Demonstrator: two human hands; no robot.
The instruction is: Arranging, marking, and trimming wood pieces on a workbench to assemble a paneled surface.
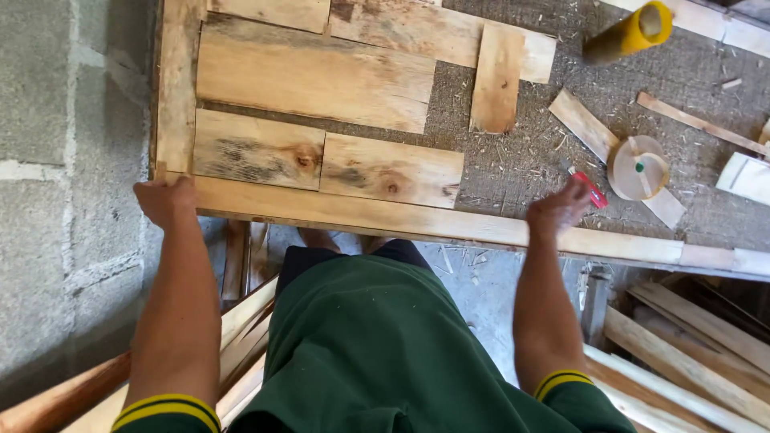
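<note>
loose wooden slats [682, 353] lie on the floor beside the person's legs. the left hand [166, 200] has its grip closed on the end of a long plank [385, 218] at the near edge of the surface [521, 160]. the right hand [559, 207] presses the same plank, fingers spread, grasping nothing. a red pen [592, 189] lies just beyond it, then a tape roll [638, 167], flat boards [313, 76] and a yellow tube [630, 34].

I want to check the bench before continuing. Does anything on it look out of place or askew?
Yes. One short board stands upright across the flat-lying planks, breaking their pattern. Sawdust and chips are scattered over the bare surface. A red tool lies loose beside the right hand.
</note>
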